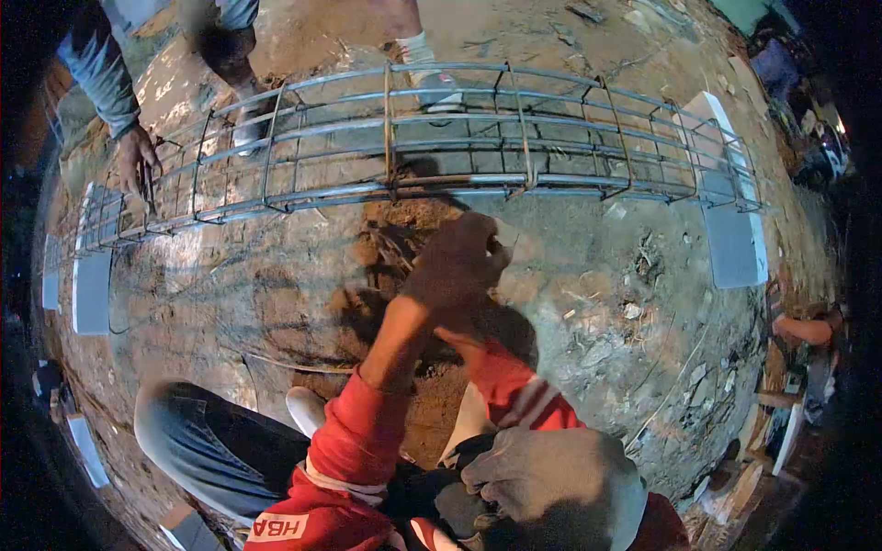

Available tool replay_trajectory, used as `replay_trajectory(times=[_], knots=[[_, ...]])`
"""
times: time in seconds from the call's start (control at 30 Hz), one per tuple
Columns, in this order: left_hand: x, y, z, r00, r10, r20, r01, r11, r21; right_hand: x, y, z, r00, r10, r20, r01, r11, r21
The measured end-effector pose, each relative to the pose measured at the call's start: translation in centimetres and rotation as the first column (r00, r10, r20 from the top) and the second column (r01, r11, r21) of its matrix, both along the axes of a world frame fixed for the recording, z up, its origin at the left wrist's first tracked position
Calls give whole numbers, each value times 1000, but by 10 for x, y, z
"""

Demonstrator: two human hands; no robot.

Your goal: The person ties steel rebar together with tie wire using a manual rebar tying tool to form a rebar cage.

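Bare and curled, my left hand (464, 257) is in front of the steel rebar cage (459, 181), just below its near bars. Its fingers are bent together; a thin light tip shows beside them, but what they hold is too small to make out. From the lower right my right hand (464, 338) reaches in behind my left wrist, its fingers hidden. Both forearms wear red sleeves (354, 436). Long bars joined by square ties form the cage, which spans the view from left to right. Dark soil (404, 239) lies below the hands.
A co-worker's hand (138, 161) touches the cage's left part, and legs with shoes (439, 92) stand behind it. Pale blocks (735, 234) are under the cage ends. My jeans (220, 441) and a grey rounded shape (560, 477) fill the bottom. Another person's arm (804, 329) shows far right.
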State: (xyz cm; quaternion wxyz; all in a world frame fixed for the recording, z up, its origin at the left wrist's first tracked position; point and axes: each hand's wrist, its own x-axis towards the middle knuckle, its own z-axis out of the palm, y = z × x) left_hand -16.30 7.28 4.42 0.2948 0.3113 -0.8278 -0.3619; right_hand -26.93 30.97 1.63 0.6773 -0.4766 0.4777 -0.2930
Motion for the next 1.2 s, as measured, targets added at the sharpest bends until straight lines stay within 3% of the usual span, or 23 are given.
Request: replay_trajectory(times=[0.13,0.23,0.3,0.33,0.37,0.4,0.43,0.47,0.53,0.6,0.63,0.67,0.7,0.73,0.77,0.83,0.87,0.93,0.97,1.07,1.13,1.17,1.2], knots=[[17,-2,25,994,-40,103,36,998,42,3,17,13,995,6,-101,-6,1000,-3],[22,-8,18,956,-180,230,150,978,142,-5,20,20,972,-53,-230,51,999,-12],[24,-9,11,995,-1,97,24,971,-236,-25,10,11,895,-164,-414,160,986,-45],[15,-16,11,996,-2,89,22,974,-227,-42,1,6,815,-270,-513,257,961,-96],[0,-33,15,992,117,-40,-122,974,-190,-58,-8,3,727,-392,-564,355,917,-180],[-9,-42,30,984,178,24,-172,972,-162,-80,-25,-9,653,-486,-581,419,871,-257],[-19,-52,45,968,233,93,-219,966,-136,-94,-36,-6,678,-533,-506,439,846,-303],[-24,-58,69,916,217,337,-183,974,-131,-99,-45,16,641,-491,-590,345,871,-351],[-49,-87,72,797,-175,578,117,984,137,-108,-57,35,662,-477,-578,279,873,-400],[-74,-100,45,775,-220,593,169,975,142,-115,-73,37,633,-467,-617,177,863,-472],[-77,-101,42,751,-263,605,135,959,250,-117,-80,42,636,-464,-616,170,864,-475],[-80,-102,38,726,-302,617,92,933,349,-119,-83,51,561,-321,-763,80,938,-336],[-76,-100,29,868,-326,374,176,907,383,-115,-89,69,462,-162,-872,11,984,-177],[-82,-103,12,913,-328,241,218,894,391,-101,-104,99,394,193,-899,58,970,234],[-87,-107,-5,937,-334,105,269,880,392,-107,-100,87,397,192,-897,60,970,235],[-110,-126,-44,938,-337,78,266,847,461,-126,-90,56,473,-153,-868,-25,982,-186],[-112,-128,-53,939,-336,69,263,835,484,-122,-92,59,474,-151,-867,-26,982,-185],[-95,-118,-50,846,-174,-504,510,537,672,-110,-101,69,524,-381,-762,-64,875,-481],[-90,-115,-42,846,-175,-504,511,537,671,-110,-100,66,523,-382,-762,-63,874,-481],[-83,-112,-8,956,-237,-175,291,668,685,-105,-96,56,423,-394,-816,-24,895,-445],[-94,-122,-8,882,-414,224,204,765,610,-86,-96,53,255,-367,-895,21,927,-374],[-95,-123,-8,882,-412,230,200,769,607,-79,-101,44,259,-371,-892,21,925,-379],[-95,-123,-3,869,-426,253,203,771,604,-74,-106,27,349,-505,-790,122,860,-496]])
